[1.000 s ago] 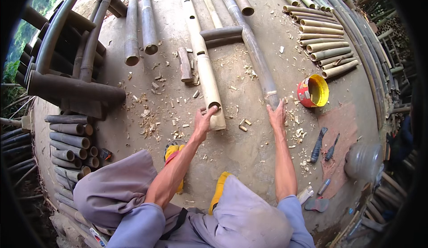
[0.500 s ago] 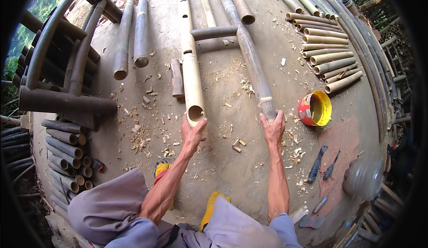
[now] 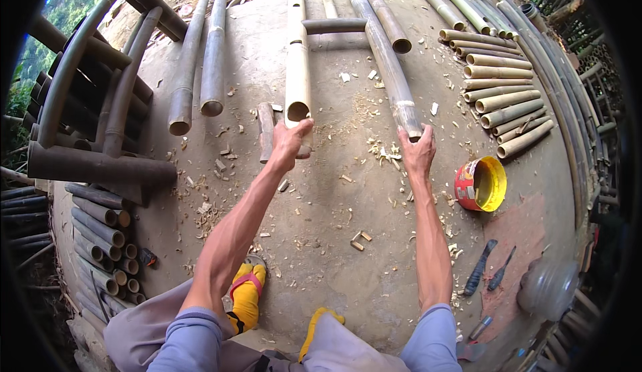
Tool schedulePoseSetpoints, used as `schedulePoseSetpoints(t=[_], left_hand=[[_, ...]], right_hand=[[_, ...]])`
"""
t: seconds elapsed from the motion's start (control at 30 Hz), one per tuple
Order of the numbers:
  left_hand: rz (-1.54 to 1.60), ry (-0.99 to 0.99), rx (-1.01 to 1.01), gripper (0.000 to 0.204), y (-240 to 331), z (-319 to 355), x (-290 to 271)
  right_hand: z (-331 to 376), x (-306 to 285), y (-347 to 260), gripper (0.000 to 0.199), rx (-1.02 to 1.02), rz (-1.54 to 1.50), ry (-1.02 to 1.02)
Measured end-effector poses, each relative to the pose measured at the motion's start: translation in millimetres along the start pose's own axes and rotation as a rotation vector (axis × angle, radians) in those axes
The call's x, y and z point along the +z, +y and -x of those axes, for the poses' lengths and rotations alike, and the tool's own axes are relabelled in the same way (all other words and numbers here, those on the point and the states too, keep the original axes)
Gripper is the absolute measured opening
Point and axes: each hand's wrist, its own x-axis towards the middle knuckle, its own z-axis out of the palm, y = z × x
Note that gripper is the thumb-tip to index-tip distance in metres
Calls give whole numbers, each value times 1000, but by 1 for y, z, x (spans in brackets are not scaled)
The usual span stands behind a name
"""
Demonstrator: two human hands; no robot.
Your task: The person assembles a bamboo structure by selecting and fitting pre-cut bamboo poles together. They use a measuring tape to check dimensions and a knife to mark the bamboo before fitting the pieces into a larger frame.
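Observation:
My left hand (image 3: 289, 142) grips the near open end of a pale yellow bamboo pole (image 3: 297, 57) that runs away from me across the concrete floor. To its right, my right hand (image 3: 418, 151) holds the near end of a longer grey-green bamboo pole (image 3: 386, 57). Both arms are stretched far forward. A short grey bamboo piece (image 3: 334, 25) lies crosswise between the two poles farther off. A small wooden block (image 3: 266, 130) lies just left of my left hand.
A yellow and red bucket (image 3: 481, 183) lies on its side at the right, with short cut bamboo lengths (image 3: 501, 98) stacked behind it. Two grey poles (image 3: 200, 64) lie at the left beside piled bamboo (image 3: 93, 158). Hand tools (image 3: 488, 275) and wood chips (image 3: 358, 240) litter the floor.
Both hands have slid the two poles forward, away from me, and my arms have stretched out further. The view has tipped forward with them.

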Motion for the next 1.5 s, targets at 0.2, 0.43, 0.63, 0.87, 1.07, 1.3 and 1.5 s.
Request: schedulePoseSetpoints(t=[0.2,0.43,0.63,0.87,1.07,1.3,1.5], left_hand=[[-81,-83,15,62,47,-44,-30],[-979,-288,374,69,126,-3,-105],[-1256,-427,206,50,132,75,-181],[-1186,-385,-1,52,88,106,-201],[-1115,-513,-25,51,48,120,-180],[-837,-561,49,42,47,96,-90],[-531,-647,131,39,41,69,24]], right_hand=[[-32,13,-24,68,-141,-118,2],[-44,5,-28,63,-101,-148,-51],[-38,8,-53,53,-83,-179,-73],[-32,10,-52,41,-16,-218,-16],[-38,-1,-53,39,30,-244,-108],[-35,0,-53,44,-40,-226,-150],[-52,-20,-56,57,81,-157,-552]])
